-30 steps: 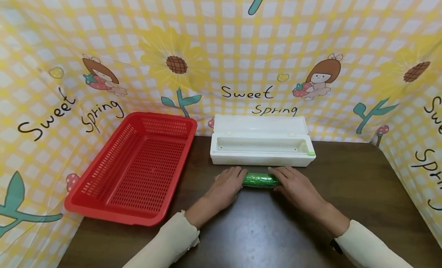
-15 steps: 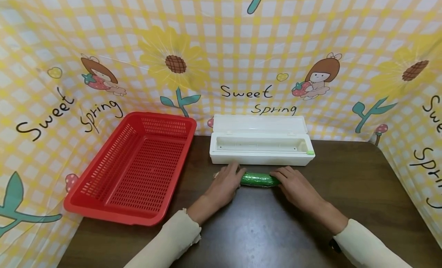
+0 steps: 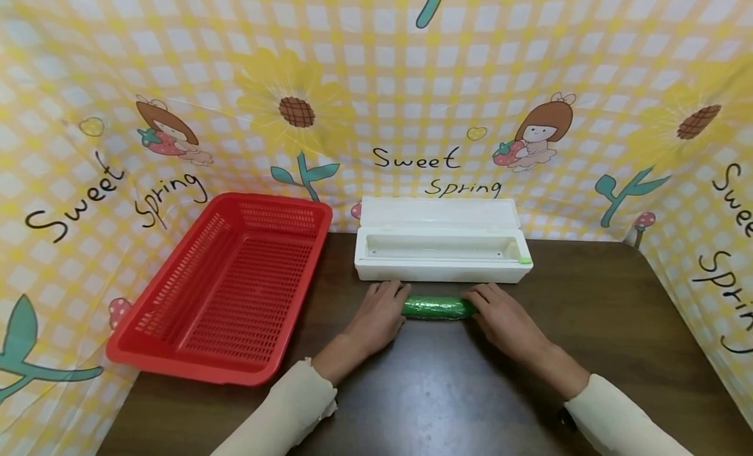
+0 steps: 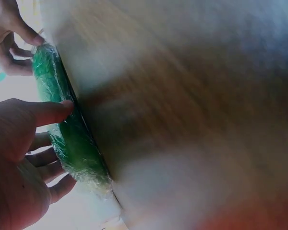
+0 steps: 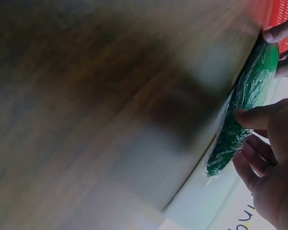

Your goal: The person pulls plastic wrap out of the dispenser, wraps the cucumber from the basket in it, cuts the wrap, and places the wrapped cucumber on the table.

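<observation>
A green cucumber (image 3: pixel 438 307) tightly wrapped in clear plastic film lies crosswise over the table in the head view. My left hand (image 3: pixel 379 315) grips its left end, thumb (image 4: pixel 55 112) on the near side and fingers curled round behind. At the other end, my right hand (image 3: pixel 500 319) holds it the same way, its thumb (image 5: pixel 252 116) pressed along the film. Bunched, crinkled film shows at the cucumber's left end in the left wrist view. Both palms hide parts of the cucumber in the head view.
Just behind the cucumber stands a long white box (image 3: pixel 444 273) with its lid (image 3: pixel 438 213) raised and a small green piece (image 3: pixel 525 260) at its right front. A red slotted basket (image 3: pixel 282 338) sits at the left of the dark wooden table (image 3: pixel 423 404). Patterned cloth (image 3: pixel 406 90) surrounds the table.
My left hand has slid slightly left, so a little more of the cucumber shows between my hands. The film tuft beside my left hand is now hidden in the head view.
</observation>
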### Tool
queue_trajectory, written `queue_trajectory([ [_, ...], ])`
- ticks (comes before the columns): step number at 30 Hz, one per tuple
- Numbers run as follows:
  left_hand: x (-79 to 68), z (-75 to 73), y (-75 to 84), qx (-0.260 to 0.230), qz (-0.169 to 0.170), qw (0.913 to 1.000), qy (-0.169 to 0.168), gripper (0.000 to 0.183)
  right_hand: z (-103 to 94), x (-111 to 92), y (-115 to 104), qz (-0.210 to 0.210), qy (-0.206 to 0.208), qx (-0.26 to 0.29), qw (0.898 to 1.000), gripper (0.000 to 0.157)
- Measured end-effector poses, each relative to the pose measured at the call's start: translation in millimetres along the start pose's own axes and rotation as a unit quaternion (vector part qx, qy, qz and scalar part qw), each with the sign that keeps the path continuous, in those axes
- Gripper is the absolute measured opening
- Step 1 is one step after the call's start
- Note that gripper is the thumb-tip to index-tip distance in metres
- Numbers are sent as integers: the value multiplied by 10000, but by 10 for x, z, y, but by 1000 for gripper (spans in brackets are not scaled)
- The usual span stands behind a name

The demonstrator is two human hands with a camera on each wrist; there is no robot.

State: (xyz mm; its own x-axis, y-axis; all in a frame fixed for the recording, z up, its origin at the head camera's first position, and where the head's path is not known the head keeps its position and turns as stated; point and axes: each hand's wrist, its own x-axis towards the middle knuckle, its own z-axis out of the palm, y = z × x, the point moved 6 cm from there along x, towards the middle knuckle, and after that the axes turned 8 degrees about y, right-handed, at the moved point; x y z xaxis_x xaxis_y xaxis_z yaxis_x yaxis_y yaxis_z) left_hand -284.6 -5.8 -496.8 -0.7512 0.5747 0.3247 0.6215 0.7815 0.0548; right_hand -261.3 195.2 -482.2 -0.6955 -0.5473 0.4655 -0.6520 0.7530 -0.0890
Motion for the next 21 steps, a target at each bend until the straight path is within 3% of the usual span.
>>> queue_trajectory([
  [6,-1,-20,-37,47,19,9998,214,57,-29,14,35,-17,295,8,9996,35],
  [11,8,-98,-28,-165,-163,9990,381,59,-133,5,64,17,454,93,9989,33],
  [16,79,-459,-6,-442,-724,9902,1108,47,-393,30,209,204,657,57,9976,33],
  [21,96,-963,-41,-565,-1360,9677,2046,42,-720,33,445,392,1043,-130,9937,31],
])
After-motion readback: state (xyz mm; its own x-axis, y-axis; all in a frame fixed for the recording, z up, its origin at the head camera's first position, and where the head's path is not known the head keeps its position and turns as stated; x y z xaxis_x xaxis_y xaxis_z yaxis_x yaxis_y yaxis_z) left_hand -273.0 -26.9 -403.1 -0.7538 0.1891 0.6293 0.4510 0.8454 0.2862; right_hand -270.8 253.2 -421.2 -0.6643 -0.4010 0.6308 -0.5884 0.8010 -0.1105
